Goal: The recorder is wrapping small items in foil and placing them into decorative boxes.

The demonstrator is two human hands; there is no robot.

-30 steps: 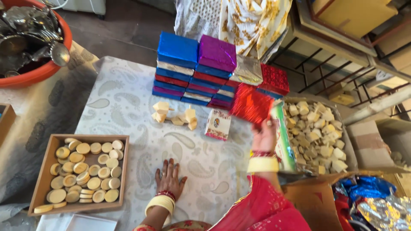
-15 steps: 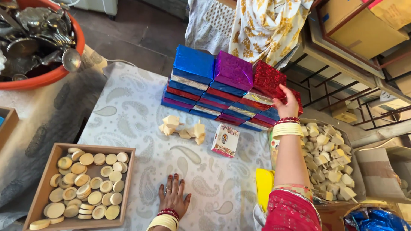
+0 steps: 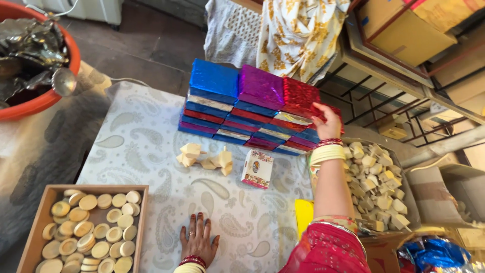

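My right hand [image 3: 327, 121] reaches out to the right end of three stacks of foil-wrapped flat boxes [image 3: 237, 108] and grips the red foil box [image 3: 300, 96] lying on top. Blue and purple foil boxes top the other two stacks. My left hand [image 3: 198, 240] lies flat, fingers spread, on the paisley-patterned cloth [image 3: 136, 146] near the front edge, holding nothing. Between the hands stand a small printed carton [image 3: 257, 169] and a few pale wooden pieces [image 3: 204, 157].
A wooden tray of round pale discs [image 3: 88, 230] sits at front left. A box of pale wooden chunks [image 3: 379, 187] is at the right. An orange tub of metal utensils [image 3: 30, 65] stands at far left. Cardboard boxes and metal shelving [image 3: 404, 40] line the back right.
My right hand carried the red foil box from near my body up to the right stack and set it on top. My left hand stayed flat on the cloth.
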